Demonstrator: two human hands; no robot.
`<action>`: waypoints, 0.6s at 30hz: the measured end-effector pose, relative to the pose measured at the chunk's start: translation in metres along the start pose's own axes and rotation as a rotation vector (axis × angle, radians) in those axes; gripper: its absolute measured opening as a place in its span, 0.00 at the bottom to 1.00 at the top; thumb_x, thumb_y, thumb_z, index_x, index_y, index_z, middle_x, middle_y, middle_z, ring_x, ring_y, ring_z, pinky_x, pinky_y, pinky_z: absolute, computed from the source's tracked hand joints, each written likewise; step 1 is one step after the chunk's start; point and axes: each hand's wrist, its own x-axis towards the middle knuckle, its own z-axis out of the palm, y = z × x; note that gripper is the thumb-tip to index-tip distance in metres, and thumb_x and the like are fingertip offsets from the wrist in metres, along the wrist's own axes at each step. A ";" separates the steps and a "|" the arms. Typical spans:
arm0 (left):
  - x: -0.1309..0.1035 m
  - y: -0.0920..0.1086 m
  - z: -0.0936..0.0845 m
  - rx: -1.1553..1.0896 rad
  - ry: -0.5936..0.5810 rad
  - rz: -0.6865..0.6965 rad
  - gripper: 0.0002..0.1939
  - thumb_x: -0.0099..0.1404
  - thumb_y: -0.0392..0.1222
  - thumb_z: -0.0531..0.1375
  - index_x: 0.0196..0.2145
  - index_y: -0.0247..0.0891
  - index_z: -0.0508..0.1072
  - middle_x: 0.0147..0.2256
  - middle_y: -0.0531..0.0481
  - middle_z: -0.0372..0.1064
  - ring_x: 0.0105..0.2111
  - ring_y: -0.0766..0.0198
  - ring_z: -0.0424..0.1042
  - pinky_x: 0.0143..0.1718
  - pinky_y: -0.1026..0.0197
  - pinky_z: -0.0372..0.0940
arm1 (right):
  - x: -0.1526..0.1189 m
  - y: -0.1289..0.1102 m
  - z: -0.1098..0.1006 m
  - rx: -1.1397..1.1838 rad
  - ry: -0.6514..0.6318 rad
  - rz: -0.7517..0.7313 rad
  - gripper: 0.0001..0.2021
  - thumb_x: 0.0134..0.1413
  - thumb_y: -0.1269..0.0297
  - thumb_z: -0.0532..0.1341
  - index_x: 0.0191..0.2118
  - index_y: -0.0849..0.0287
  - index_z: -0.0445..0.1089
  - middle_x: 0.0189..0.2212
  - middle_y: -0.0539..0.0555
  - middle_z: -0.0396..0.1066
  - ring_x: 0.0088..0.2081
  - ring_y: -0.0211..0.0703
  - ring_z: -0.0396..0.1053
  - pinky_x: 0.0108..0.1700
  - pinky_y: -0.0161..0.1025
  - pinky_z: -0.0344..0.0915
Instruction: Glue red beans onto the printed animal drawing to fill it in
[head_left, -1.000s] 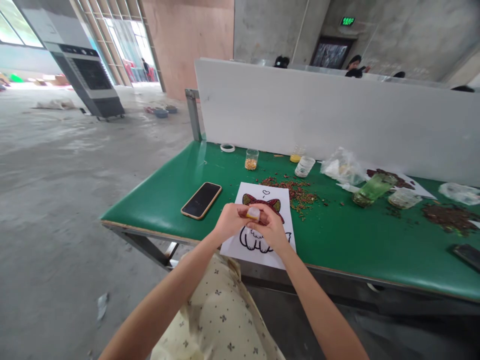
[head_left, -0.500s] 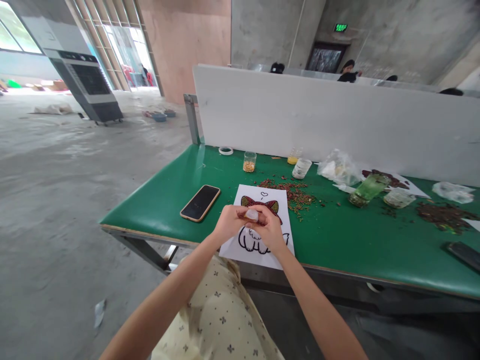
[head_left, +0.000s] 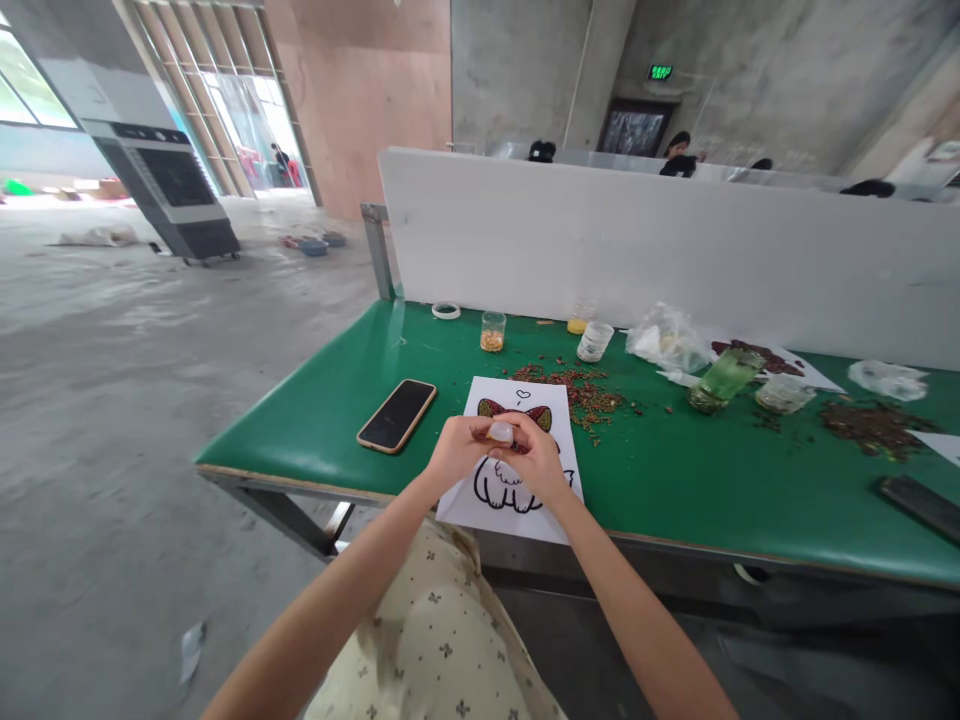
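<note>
Both hands meet over a sheet of paper (head_left: 459, 500) with a black-outlined cartoon animal, its ears and head top covered in reddish-brown and green bits. A small whitish, translucent rounded object (head_left: 500, 432) sits between the fingertips; its exact kind I cannot make out. My left hand (head_left: 456, 448) pinches it from the left. My right hand (head_left: 538, 458) closes round it from the right, fingers curled. The hands hide the middle of the drawing. Right behind the paper lies a scatter of reddish-brown bits (head_left: 592, 398).
A phone (head_left: 397, 415) lies left of the paper on the green table (head_left: 300, 425). Behind stand a glass of yellow kernels (head_left: 493, 332), a whitish cup (head_left: 595, 342) and a tape roll (head_left: 445, 311). Rightward are a tipped green glass (head_left: 725, 380), plastic bags and a dark pile (head_left: 862, 428). A white panel (head_left: 637, 240) borders the back.
The camera view has tilted up slightly and shifted, so the table sits a little lower and further left. Both hands keep their hold on the whitish object above the drawing.
</note>
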 end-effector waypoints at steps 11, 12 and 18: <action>-0.001 -0.003 0.000 -0.035 0.020 0.031 0.09 0.52 0.34 0.60 0.30 0.32 0.78 0.26 0.51 0.73 0.30 0.60 0.72 0.32 0.64 0.65 | 0.001 -0.001 -0.001 -0.031 -0.015 -0.019 0.20 0.42 0.68 0.65 0.45 0.53 0.66 0.41 0.51 0.72 0.43 0.47 0.71 0.45 0.41 0.66; -0.001 -0.003 0.001 -0.041 0.024 0.030 0.09 0.52 0.34 0.59 0.30 0.32 0.78 0.26 0.51 0.73 0.30 0.60 0.72 0.32 0.64 0.65 | 0.001 0.000 -0.001 -0.036 -0.017 -0.025 0.20 0.42 0.68 0.65 0.45 0.53 0.66 0.42 0.51 0.72 0.43 0.47 0.71 0.45 0.41 0.66; -0.003 -0.002 0.003 -0.074 0.033 0.029 0.10 0.52 0.33 0.59 0.32 0.32 0.78 0.27 0.51 0.73 0.31 0.60 0.72 0.34 0.64 0.65 | 0.000 0.000 -0.004 -0.045 -0.038 -0.027 0.20 0.42 0.68 0.66 0.45 0.53 0.66 0.41 0.51 0.73 0.43 0.47 0.71 0.46 0.42 0.66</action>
